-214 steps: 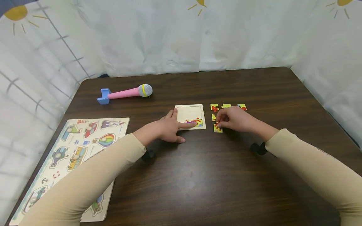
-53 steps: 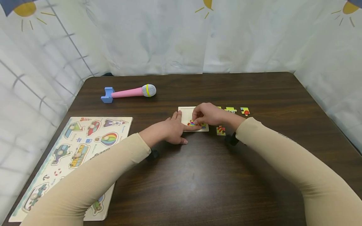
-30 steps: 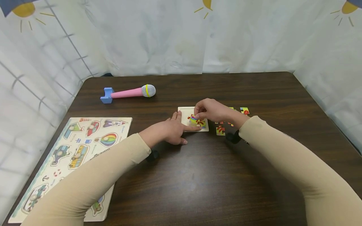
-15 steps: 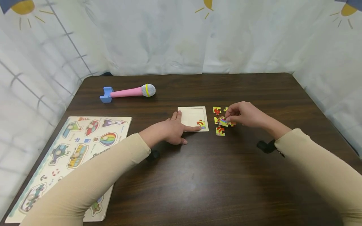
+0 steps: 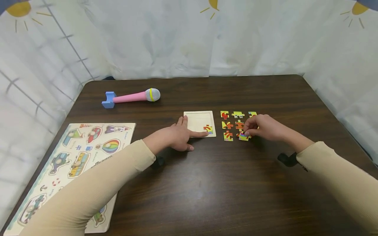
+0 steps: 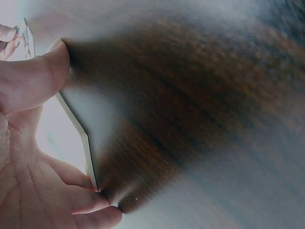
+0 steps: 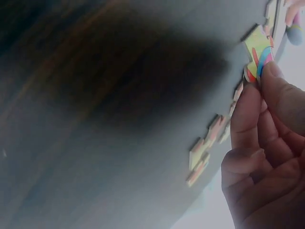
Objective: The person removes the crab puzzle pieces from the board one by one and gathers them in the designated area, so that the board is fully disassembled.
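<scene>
My left hand (image 5: 178, 135) lies with its fingers spread across the small wooden puzzle tray (image 5: 196, 122); its index finger reaches the tray's lower right corner. A yellow and red jigsaw piece (image 5: 209, 128) sits in that corner. To the tray's right, my right hand (image 5: 267, 128) pinches a rainbow-striped jigsaw piece (image 5: 243, 137) between thumb and index finger, at the lower end of the loose pieces. The right wrist view shows that piece's yellow, red and blue face (image 7: 257, 52). Loose pieces, such as a red and yellow one (image 5: 228, 136), lie in rough rows, partly hidden by my right hand.
A pink toy microphone (image 5: 133, 97) with a light blue stand (image 5: 109, 100) lies at the table's back left. A large peg puzzle board (image 5: 122, 137) with vehicle pictures lies at the left, partly under my left forearm. White curtains (image 5: 165, 42) surround the table.
My right hand has lifted the rainbow-striped piece out of the tray and carried it right to the loose pieces. One piece stays in the tray. My left hand keeps its place.
</scene>
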Demonstrator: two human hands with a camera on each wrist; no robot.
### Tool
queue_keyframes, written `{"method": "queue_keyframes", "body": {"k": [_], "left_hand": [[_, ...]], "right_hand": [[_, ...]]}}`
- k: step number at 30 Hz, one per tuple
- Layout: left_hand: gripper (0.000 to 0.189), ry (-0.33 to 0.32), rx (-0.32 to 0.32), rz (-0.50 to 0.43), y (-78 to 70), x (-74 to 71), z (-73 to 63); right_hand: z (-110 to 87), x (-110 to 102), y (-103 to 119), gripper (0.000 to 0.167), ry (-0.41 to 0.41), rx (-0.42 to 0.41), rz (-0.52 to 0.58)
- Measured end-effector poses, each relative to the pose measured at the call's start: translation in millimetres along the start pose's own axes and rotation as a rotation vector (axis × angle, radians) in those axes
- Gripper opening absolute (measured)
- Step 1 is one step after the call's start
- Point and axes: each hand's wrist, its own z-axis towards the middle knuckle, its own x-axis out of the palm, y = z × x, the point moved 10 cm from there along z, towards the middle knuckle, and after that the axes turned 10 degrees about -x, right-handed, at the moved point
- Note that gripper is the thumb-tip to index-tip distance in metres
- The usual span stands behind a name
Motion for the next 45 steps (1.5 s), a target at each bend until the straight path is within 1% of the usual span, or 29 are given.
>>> {"method": "queue_keyframes", "body": {"k": [3,9,21,27,32,37,45], "left_hand": [[0.073,-0.001,0.001,0.004,0.0,0.1,-0.4],[0.073,-0.002,0.005,0.007,-0.3,0.0,-0.8],[0.074,0.001,0.008,-0.008,0.6,0.5,0.3],[0.073,-0.004,0.012,-0.004,-0.1,0.0,0.0],[0.073,-0.003,0.008,-0.005,-0.2,-0.5,-0.6],[0.073,-0.002,0.012,0.002,-0.6,-0.5,-0.7],[0.073,-0.003,-0.002,-0.002,0.6,0.3,0.0]], "right_hand": [[2.0,3.4,3.1,0.006,0.011,-0.020,-0.029],[4.5,8.0,5.4,0.009,0.031,-0.029,-0.046],[3.9,8.5,5.9,0.002,0.022,-0.020,-0.061],[-1.2,4.7,3.8,0.011,0.000,-0.003,-0.071],[-5.8,5.6,0.5,0.021,0.012,0.015,-0.069],[-6.4,6.9,-0.2,0.022,0.013,0.010,-0.069],[-5.8,7.5,1.8,0.022,0.014,0.008,-0.060]]}}
